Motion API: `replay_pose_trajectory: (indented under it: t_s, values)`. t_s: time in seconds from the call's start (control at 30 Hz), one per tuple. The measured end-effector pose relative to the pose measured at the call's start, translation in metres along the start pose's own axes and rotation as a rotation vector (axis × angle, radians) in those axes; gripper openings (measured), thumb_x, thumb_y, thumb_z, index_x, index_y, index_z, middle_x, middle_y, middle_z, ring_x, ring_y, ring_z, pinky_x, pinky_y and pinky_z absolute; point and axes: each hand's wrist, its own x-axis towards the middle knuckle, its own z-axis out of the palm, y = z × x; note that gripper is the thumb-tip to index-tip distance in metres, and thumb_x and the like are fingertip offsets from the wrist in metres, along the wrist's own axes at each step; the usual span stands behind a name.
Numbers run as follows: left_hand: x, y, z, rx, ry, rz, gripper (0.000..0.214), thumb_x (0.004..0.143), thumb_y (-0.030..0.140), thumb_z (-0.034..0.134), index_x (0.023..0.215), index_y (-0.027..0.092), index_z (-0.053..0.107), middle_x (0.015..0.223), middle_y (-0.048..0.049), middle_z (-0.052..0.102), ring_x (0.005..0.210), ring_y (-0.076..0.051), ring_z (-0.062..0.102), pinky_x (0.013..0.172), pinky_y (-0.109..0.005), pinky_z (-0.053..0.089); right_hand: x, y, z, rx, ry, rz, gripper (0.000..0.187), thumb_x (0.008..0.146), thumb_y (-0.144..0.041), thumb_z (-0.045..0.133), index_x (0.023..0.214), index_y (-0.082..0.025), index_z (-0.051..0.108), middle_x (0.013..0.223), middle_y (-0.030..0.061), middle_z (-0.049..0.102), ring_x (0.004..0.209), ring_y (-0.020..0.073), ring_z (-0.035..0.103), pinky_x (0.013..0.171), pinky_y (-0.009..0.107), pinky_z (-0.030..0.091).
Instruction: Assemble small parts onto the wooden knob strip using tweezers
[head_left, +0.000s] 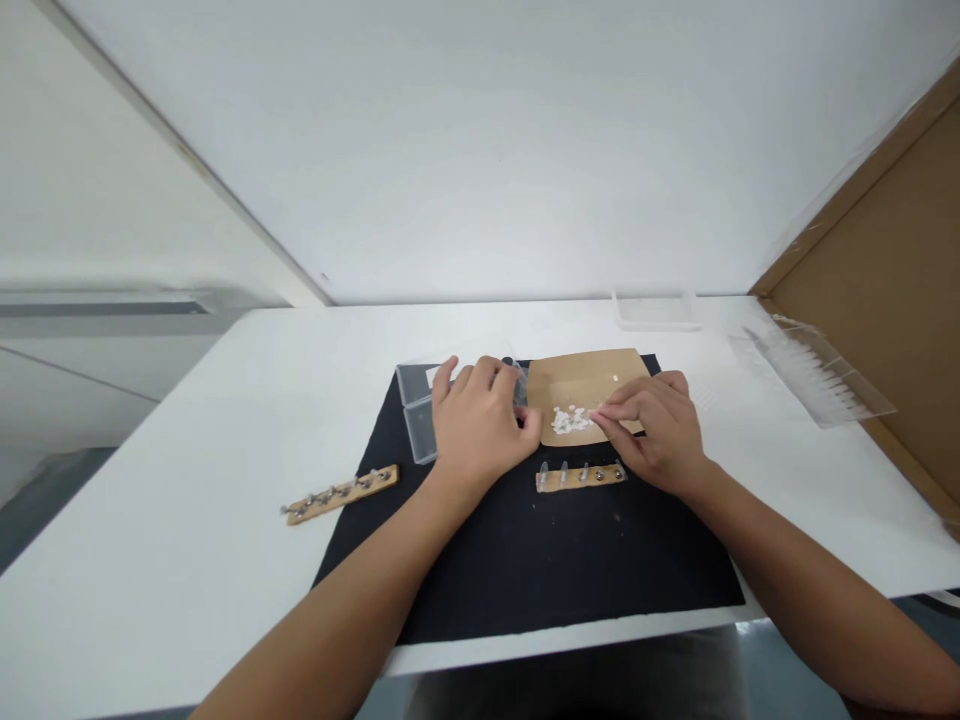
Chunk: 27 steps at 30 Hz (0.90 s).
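My left hand point(480, 420) lies palm down on a clear plastic box point(417, 412) at the back of a black mat point(525, 540), fingers curled over it. My right hand point(660, 425) rests on the right edge of a brown card point(581, 380), its fingertips pinched together beside a small heap of white bits point(571, 418); what they pinch is too small to name. Just in front of the hands lies a short wooden strip point(579, 476) with several small metal-tipped pieces standing in it.
A second wooden strip point(341, 493) with similar pieces lies at the mat's left edge on the white table point(225, 440). A clear tray point(658, 312) sits at the back, a clear rack point(814, 372) at the right near a brown board point(892, 300).
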Motion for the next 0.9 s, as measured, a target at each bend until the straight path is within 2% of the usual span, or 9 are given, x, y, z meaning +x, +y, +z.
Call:
replay_pose_trajectory:
  t_s: [0.1, 0.17, 0.23, 0.3, 0.43, 0.6, 0.77, 0.9]
  values:
    - [-0.001, 0.013, -0.006, -0.292, 0.048, 0.145, 0.011, 0.078, 0.019, 0.06, 0.087, 0.021, 0.066, 0.087, -0.0038, 0.073, 0.084, -0.024, 0.07, 0.114, -0.053, 0.042, -0.001, -0.001, -0.003, -0.072, -0.008, -0.079, 0.022, 0.093, -0.021, 0.077, 0.089, -0.025, 0.056, 0.084, -0.0039, 0.077, 0.07, 0.0151, 0.07, 0.073, 0.038, 0.039]
    - [-0.002, 0.021, -0.011, -0.48, 0.057, 0.134, 0.006, 0.085, 0.022, 0.06, 0.086, 0.021, 0.066, 0.081, -0.0023, 0.071, 0.08, -0.021, 0.068, 0.105, -0.05, 0.048, -0.003, -0.001, -0.006, -0.106, -0.043, -0.103, 0.023, 0.094, -0.024, 0.077, 0.086, -0.026, 0.056, 0.086, -0.0041, 0.077, 0.071, 0.0155, 0.071, 0.073, 0.038, 0.038]
    - [-0.002, 0.025, -0.013, -0.676, -0.013, 0.14, 0.009, 0.093, 0.024, 0.06, 0.09, 0.02, 0.067, 0.078, -0.0031, 0.068, 0.073, -0.018, 0.064, 0.084, -0.04, 0.054, -0.007, 0.0, -0.008, -0.129, -0.093, -0.109, 0.02, 0.096, -0.027, 0.075, 0.085, -0.027, 0.059, 0.089, -0.0055, 0.079, 0.077, 0.0162, 0.072, 0.073, 0.039, 0.038]
    - [-0.002, 0.026, -0.013, -0.854, -0.076, 0.175, 0.013, 0.098, 0.028, 0.06, 0.096, 0.019, 0.07, 0.075, -0.0036, 0.065, 0.07, -0.017, 0.061, 0.068, -0.033, 0.052, -0.011, 0.001, -0.011, -0.133, -0.126, -0.109, 0.014, 0.097, -0.027, 0.074, 0.089, -0.031, 0.065, 0.092, -0.0085, 0.079, 0.082, 0.0159, 0.074, 0.072, 0.039, 0.037]
    - [-0.001, 0.025, -0.008, -0.964, -0.021, 0.149, 0.011, 0.097, 0.031, 0.069, 0.096, 0.02, 0.072, 0.063, 0.0007, 0.058, 0.071, -0.017, 0.061, 0.067, -0.031, 0.052, -0.014, 0.002, -0.014, -0.135, -0.143, -0.153, 0.018, 0.098, -0.022, 0.073, 0.103, -0.039, 0.069, 0.1, -0.0141, 0.08, 0.09, 0.0146, 0.076, 0.072, 0.039, 0.036]
    - [-0.003, 0.024, -0.003, -1.044, -0.08, 0.087, 0.012, 0.096, 0.029, 0.074, 0.093, 0.018, 0.077, 0.079, -0.0046, 0.067, 0.07, -0.014, 0.065, 0.065, -0.028, 0.055, -0.013, 0.004, -0.014, -0.18, -0.109, -0.277, 0.018, 0.096, -0.019, 0.074, 0.099, -0.036, 0.069, 0.103, -0.0146, 0.081, 0.094, 0.0141, 0.077, 0.076, 0.039, 0.038]
    - [-0.006, 0.022, 0.006, -1.19, -0.163, -0.022, 0.013, 0.094, 0.028, 0.076, 0.098, 0.015, 0.078, 0.09, -0.0063, 0.071, 0.058, -0.007, 0.061, 0.059, -0.024, 0.056, -0.011, 0.007, -0.016, -0.165, -0.16, -0.207, 0.024, 0.099, -0.019, 0.07, 0.108, -0.041, 0.069, 0.104, -0.0149, 0.081, 0.095, 0.0144, 0.077, 0.08, 0.039, 0.04]
    - [-0.009, 0.024, 0.007, -1.321, -0.277, -0.146, 0.018, 0.094, 0.032, 0.077, 0.1, 0.016, 0.08, 0.104, -0.0096, 0.074, 0.05, -0.003, 0.059, 0.046, -0.019, 0.051, -0.009, 0.009, -0.017, -0.187, -0.193, -0.212, 0.018, 0.101, -0.021, 0.067, 0.102, -0.038, 0.07, 0.101, -0.0124, 0.081, 0.093, 0.0151, 0.075, 0.081, 0.04, 0.04]
